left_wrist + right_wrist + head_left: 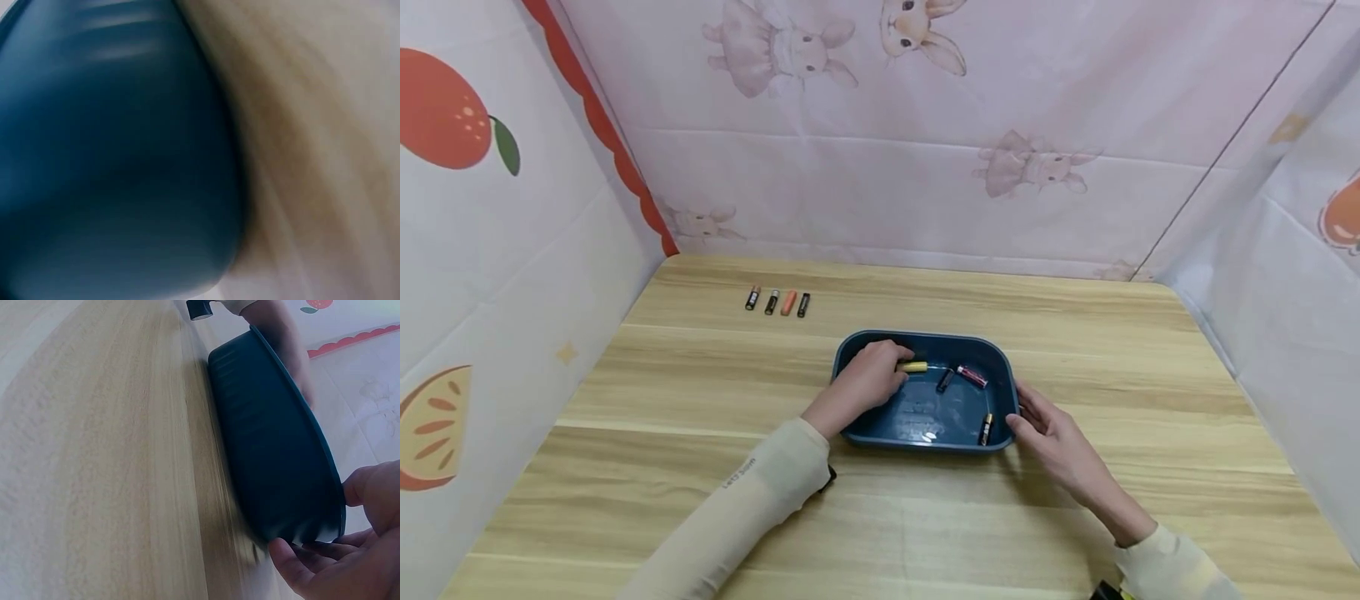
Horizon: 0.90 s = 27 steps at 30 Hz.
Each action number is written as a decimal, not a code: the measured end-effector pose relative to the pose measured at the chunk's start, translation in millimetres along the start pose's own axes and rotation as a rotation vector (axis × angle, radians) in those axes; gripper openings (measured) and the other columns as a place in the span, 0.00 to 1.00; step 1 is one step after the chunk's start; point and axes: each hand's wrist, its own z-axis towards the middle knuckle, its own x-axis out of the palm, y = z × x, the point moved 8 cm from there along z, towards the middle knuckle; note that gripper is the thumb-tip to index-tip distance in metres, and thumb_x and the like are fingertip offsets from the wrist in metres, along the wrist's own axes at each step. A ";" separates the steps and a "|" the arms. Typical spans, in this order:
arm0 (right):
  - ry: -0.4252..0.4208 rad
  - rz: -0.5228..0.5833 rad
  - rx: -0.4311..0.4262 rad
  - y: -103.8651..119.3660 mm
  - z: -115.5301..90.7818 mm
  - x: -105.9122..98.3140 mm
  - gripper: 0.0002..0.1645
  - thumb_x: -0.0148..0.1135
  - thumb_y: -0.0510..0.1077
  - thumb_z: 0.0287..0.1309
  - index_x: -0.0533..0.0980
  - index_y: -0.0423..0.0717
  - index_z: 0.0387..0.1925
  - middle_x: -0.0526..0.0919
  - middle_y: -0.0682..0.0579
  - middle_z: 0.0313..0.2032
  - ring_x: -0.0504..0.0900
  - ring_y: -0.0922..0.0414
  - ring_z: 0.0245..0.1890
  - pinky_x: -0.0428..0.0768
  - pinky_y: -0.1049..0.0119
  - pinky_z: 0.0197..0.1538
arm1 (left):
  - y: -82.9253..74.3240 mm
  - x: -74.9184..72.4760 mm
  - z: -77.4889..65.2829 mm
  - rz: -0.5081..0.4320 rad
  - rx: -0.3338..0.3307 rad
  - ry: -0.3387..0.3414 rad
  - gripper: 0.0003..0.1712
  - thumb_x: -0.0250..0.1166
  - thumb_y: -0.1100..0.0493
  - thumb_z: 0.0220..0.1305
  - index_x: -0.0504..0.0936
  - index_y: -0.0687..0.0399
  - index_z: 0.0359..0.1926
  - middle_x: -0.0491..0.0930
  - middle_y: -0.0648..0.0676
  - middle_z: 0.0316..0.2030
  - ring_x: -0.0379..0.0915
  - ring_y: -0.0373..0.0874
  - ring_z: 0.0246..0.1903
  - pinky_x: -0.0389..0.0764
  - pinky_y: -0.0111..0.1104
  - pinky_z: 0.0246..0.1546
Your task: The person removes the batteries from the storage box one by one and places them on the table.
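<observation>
A dark blue plastic bin (917, 446) rests on the wooden table. Inside it, my left hand (872, 371) pinches a yellow battery (916, 367) at its left end. Also in the bin lie a black battery (945, 380), a red battery (972, 377) and a black battery with a gold end (987, 429). At the bin's right end, my right hand (1052, 437) grips the rim, thumb on top and fingers along the outer wall. The right wrist view shows that hand (356, 550) against the bin's side (275, 437). The left wrist view is blurred and shows mostly the bin's wall (119, 150).
Behind the bin to the left, several batteries stand apart in a row, among them an orange battery (788, 302) and a black battery (804, 305). Printed cloth walls (895, 200) enclose the wooden table (700, 358) at the back and both sides.
</observation>
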 end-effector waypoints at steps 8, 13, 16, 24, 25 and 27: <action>-0.003 -0.008 0.015 1.7 -1.5 0.9 0.37 0.53 0.43 0.80 0.52 0.33 0.79 0.58 0.33 0.76 0.62 0.40 0.74 0.69 0.77 0.60 | 2.3 6.1 0.9 0.011 -0.049 -0.030 0.18 0.68 0.66 0.70 0.84 0.62 0.59 0.82 0.59 0.52 0.76 0.51 0.53 0.77 0.44 0.60; -0.005 -0.006 0.017 2.7 -1.5 1.7 0.37 0.53 0.43 0.80 0.52 0.32 0.79 0.58 0.33 0.76 0.62 0.39 0.74 0.69 0.78 0.60 | 2.6 6.0 0.5 0.041 -0.027 -0.057 0.15 0.69 0.65 0.68 0.86 0.62 0.55 0.83 0.58 0.48 0.78 0.49 0.49 0.80 0.41 0.55; -0.005 -0.004 0.019 3.0 -1.5 2.2 0.37 0.53 0.43 0.80 0.52 0.32 0.79 0.58 0.33 0.76 0.61 0.39 0.74 0.69 0.77 0.60 | 2.4 4.4 -0.7 0.051 -0.021 -0.072 0.12 0.69 0.66 0.68 0.87 0.63 0.51 0.83 0.58 0.45 0.78 0.48 0.46 0.81 0.40 0.52; -0.006 -0.027 0.028 2.8 -1.4 1.8 0.37 0.53 0.44 0.79 0.52 0.34 0.79 0.58 0.34 0.77 0.62 0.40 0.74 0.69 0.70 0.63 | 7.1 1.5 -2.3 0.030 -0.066 -0.084 0.06 0.68 0.66 0.69 0.89 0.63 0.44 0.84 0.57 0.41 0.80 0.47 0.42 0.83 0.41 0.46; -0.006 -0.028 0.029 2.8 -1.5 1.9 0.37 0.53 0.44 0.79 0.53 0.34 0.79 0.58 0.34 0.77 0.62 0.40 0.74 0.70 0.69 0.64 | 8.0 1.6 -2.6 0.016 -0.076 -0.084 0.06 0.68 0.66 0.69 0.89 0.63 0.44 0.85 0.57 0.41 0.80 0.46 0.42 0.83 0.40 0.47; -0.003 -0.030 0.027 2.8 -1.4 2.3 0.37 0.53 0.44 0.79 0.53 0.34 0.79 0.58 0.34 0.77 0.62 0.39 0.74 0.70 0.68 0.64 | 9.5 0.2 -4.1 -0.029 -0.099 -0.091 0.06 0.68 0.65 0.70 0.90 0.61 0.44 0.86 0.56 0.42 0.81 0.45 0.41 0.83 0.39 0.46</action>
